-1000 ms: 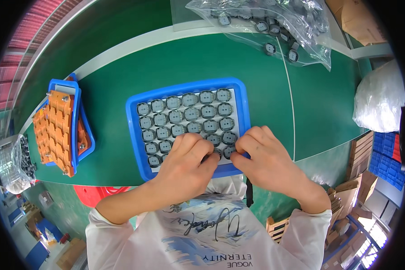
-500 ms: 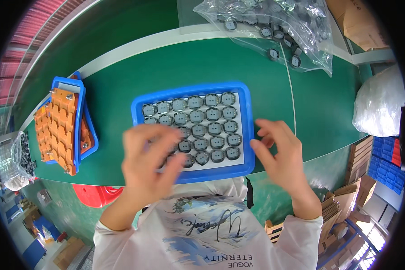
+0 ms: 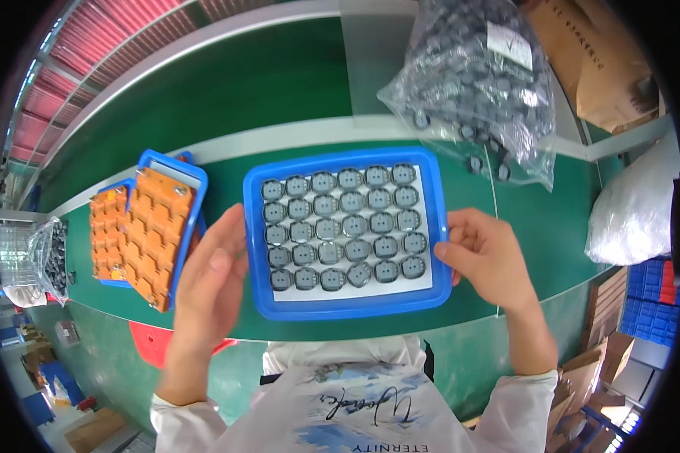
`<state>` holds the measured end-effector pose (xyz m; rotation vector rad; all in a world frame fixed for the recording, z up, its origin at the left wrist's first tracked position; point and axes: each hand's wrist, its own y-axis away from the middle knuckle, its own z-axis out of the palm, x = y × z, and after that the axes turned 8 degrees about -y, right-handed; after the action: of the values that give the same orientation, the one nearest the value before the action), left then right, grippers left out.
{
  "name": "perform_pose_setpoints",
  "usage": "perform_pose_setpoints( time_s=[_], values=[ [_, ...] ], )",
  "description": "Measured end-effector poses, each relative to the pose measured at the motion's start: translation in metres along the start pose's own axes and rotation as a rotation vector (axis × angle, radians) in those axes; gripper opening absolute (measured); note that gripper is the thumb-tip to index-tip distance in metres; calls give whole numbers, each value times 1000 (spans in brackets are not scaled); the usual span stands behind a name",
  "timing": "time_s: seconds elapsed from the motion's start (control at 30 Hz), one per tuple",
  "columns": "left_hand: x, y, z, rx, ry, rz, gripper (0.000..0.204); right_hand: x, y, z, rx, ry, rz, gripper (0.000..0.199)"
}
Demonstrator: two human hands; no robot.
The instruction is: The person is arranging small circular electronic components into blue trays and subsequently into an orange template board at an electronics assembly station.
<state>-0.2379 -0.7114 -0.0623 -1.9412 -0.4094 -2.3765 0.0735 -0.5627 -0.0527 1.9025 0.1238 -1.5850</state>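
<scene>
A shallow blue tray (image 3: 347, 308) sits on the green worktable in front of me. On its white liner (image 3: 291, 291) lie several rows of small grey rounded parts (image 3: 353, 225), each in a dark rim; one in the front row is turned askew. At the tray's right side, my right hand (image 3: 485, 255) pinches the rim, thumb on top and fingers curled at the outer wall. My left hand (image 3: 213, 279) is beside the left wall, fingers stretched along it and thumb apart. Whether its fingertips touch the tray I cannot tell.
Orange moulded fixtures (image 3: 155, 234) in blue trays are stacked at the left. A clear bag of dark parts (image 3: 483, 90) slumps at the back right near a cardboard box (image 3: 604, 60). Another bag of parts (image 3: 49, 253) lies far left. A red stool (image 3: 149, 341) stands below the table edge.
My left hand has moved from above the tray's parts to its left side, uncovering them. My right hand has closed on the right rim. The whole view has shifted.
</scene>
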Motion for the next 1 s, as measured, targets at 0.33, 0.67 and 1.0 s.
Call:
perform_pose_setpoints(
  time_s=[0.33, 0.67, 1.0],
  values=[
    [127, -173, -109, -13, -312, 47, 39, -124, -191, 57, -105, 109, -324, 19],
    [50, -317, -223, 88, -924, -94, 90, -81, -365, 147, -32, 242, -224, 26],
    [43, -313, -165, -71, -1823, 387, 115, -70, -348, 172, 206, 678, -608, 37]
  ],
)
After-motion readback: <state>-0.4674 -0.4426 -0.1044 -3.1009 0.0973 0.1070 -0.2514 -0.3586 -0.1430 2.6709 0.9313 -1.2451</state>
